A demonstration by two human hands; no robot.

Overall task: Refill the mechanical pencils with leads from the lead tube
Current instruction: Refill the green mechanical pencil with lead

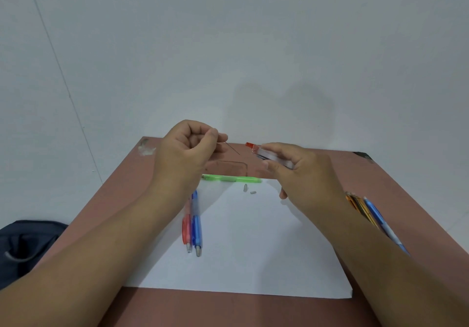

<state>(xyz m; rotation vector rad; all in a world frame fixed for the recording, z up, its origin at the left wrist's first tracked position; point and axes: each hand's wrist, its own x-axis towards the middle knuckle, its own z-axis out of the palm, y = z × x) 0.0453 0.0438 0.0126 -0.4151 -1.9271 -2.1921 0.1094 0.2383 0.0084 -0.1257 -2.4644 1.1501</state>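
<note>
Dark bag (28, 245) lies left of brown table (380, 174).

Both forearms reach forward. The left hand (186, 146) is curled, thumb and forefinger pinching a lead (233, 148); the right hand (302, 172) seemingly grips a tube (271, 155).

Your lead (233, 148) is a thin dark stick, tilted down to the right, in the air above the table's far end. Your lead tube (272, 154) is a clear flat case with a red cap at its left end, held slanting just to the right of the lead, not touching it. Green pencil (232, 178) lies crosswise at the paper's far edge; two small grey pieces (248, 189) lie just beside it. Red pencil (187, 225) and blue pencil (196, 222) lie side by side, touching, tips toward you. Orange pencil (357, 203) and a second blue pencil (380, 219) lie at right, partly hidden.
</note>
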